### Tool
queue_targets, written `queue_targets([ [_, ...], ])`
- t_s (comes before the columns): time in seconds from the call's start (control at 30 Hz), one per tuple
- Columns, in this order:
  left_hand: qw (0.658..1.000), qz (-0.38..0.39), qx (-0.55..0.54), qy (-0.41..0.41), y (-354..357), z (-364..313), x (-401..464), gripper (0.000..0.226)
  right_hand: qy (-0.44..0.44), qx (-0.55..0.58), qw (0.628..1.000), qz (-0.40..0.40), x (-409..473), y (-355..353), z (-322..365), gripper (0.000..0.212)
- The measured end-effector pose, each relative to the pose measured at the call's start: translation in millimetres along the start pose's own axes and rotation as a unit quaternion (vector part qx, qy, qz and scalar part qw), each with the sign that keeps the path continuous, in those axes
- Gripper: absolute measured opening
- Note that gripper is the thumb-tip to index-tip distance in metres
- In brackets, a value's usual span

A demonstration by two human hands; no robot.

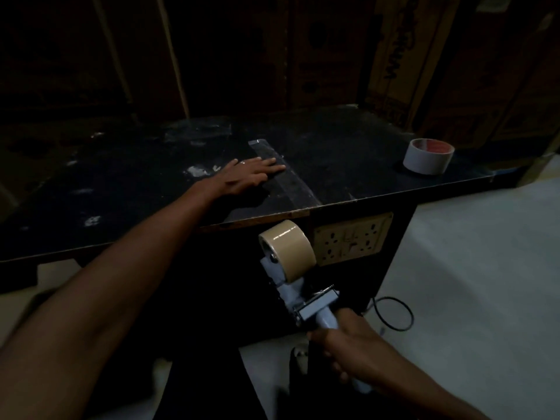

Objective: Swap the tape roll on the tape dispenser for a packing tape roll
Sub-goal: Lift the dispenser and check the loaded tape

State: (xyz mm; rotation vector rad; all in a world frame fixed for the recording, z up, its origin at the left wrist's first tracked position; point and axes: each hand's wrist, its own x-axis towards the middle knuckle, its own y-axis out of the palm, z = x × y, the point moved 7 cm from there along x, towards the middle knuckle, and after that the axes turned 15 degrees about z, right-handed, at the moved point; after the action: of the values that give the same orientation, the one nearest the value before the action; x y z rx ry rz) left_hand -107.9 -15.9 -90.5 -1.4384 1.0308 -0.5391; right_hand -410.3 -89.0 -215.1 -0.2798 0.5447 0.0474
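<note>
The left hand [248,175] lies flat and open, palm down, on the dark counter [121,189], fingers spread over a strip of clear tape [288,177] stuck to the top and running toward the counter's front edge. It grips nothing.

The right hand [342,350] is closed around the handle of a grey tape dispenser [306,304], held in the air below and in front of the counter's front edge. A tan packing tape roll [289,251] sits mounted on the dispenser's spindle, just below that edge.

A second, whitish tape roll [428,156] with a red-printed core lies on its flat side near the counter's far right corner, well apart from both hands.

On the counter's front face, just right of the mounted roll, is a pale socket board [351,237]. A black cable [394,313] loops on the light floor [469,283] below it. Cardboard boxes [394,56] stand behind the counter in deep shadow.
</note>
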Motion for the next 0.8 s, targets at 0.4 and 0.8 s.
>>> queue_targets([
  [0.4, 0.999, -0.009, -0.046, -0.001, -0.9, 5.1, 0.8, 0.062, -0.041, -0.006, 0.999, 0.022, -31.5, -12.9, 43.2, 0.039],
  [0.8, 0.981, -0.081, -0.178, 0.007, -11.2, 0.5, -7.3, 0.035, -0.133, 0.013, 0.99, 0.039, -69.4, -49.2, 107.7, 0.028],
])
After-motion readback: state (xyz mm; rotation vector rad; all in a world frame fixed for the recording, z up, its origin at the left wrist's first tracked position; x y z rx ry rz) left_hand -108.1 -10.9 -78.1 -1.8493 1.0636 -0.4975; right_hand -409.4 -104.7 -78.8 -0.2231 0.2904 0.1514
